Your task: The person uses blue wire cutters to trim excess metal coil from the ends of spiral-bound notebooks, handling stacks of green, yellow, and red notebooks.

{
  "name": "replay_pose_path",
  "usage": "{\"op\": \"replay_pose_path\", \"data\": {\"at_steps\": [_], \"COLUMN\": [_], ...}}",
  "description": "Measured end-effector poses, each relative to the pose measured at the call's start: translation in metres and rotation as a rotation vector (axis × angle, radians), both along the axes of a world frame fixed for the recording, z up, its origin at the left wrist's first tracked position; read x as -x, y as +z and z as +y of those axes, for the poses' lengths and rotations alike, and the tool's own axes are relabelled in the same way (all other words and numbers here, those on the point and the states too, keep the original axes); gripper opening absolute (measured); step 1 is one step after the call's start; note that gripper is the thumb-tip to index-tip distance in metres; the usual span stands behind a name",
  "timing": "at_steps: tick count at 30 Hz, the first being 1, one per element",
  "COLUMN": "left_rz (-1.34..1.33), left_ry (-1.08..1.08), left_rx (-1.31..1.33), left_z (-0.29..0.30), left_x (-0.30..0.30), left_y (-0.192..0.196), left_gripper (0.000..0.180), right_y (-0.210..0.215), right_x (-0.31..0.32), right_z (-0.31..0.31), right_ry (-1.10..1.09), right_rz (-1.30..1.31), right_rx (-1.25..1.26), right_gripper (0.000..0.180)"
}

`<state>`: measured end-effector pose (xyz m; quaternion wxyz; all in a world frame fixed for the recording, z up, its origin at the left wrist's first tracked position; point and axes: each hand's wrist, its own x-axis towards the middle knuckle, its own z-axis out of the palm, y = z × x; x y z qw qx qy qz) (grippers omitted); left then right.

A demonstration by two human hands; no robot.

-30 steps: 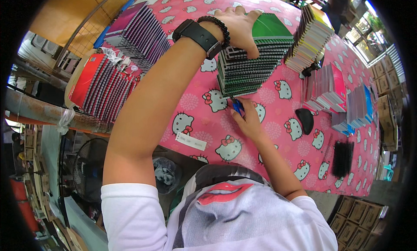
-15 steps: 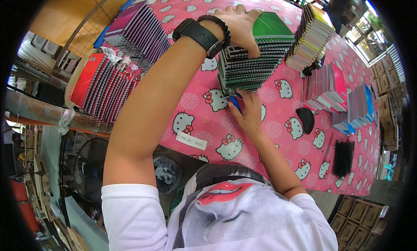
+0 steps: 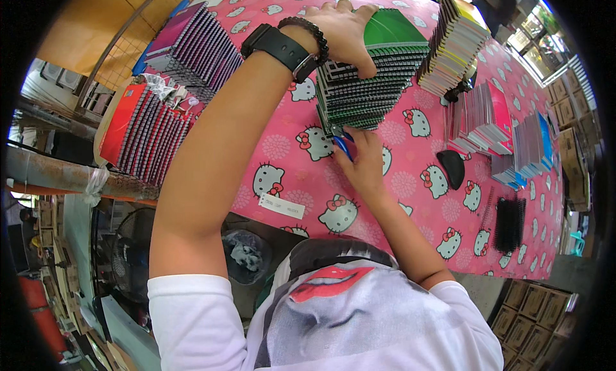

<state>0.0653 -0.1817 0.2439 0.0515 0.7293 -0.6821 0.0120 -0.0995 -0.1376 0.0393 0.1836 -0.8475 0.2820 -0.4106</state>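
Observation:
A tall stack of green spiral-bound notebooks (image 3: 378, 82) stands in front of me, its black coils facing my side. My left hand (image 3: 343, 34) lies over the top left of the stack with fingers spread, a black watch and beaded bracelet on the wrist. Low at the stack's near left corner, my right hand (image 3: 364, 162) grips blue-handled pliers (image 3: 343, 146). Their metal jaws are at the coil ends of the lower notebooks; whether they bite on a wire is too small to tell.
Purple notebooks (image 3: 192, 50) and red notebooks (image 3: 144, 127) stand at left, yellow-edged ones (image 3: 452, 47) at back right. Pink (image 3: 481, 124) and blue (image 3: 532, 153) stacks are farther right. A black rounded object (image 3: 451, 169), black coils (image 3: 510, 224) and a paper slip (image 3: 282, 205) lie on the pink tablecloth (image 3: 398, 185).
The whole view has shifted slightly. My right hand and the pliers have turned a little at the stack's lower corner, while my left hand stays spread on top.

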Motion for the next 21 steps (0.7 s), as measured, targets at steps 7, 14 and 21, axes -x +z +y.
{"op": "replay_pose_path", "data": {"at_steps": [7,14,21], "left_rz": [-0.013,0.023,0.022], "left_ry": [0.014,-0.008,-0.005], "left_rx": [-0.024,-0.018,-0.02], "left_z": [-0.003,-0.003,-0.002], "left_x": [0.002,0.001,0.0], "left_y": [0.001,-0.001,0.001], "left_gripper": [0.108,0.108,0.109], "right_y": [-0.003,-0.01,-0.017], "right_x": [0.003,0.003,0.001], "right_z": [-0.016,-0.007,-0.01], "right_ry": [0.319,0.032,0.153], "right_rz": [-0.284,0.022,-0.078], "right_rx": [-1.224,-0.07,-0.426], "right_gripper": [0.042,0.043,0.037]}}
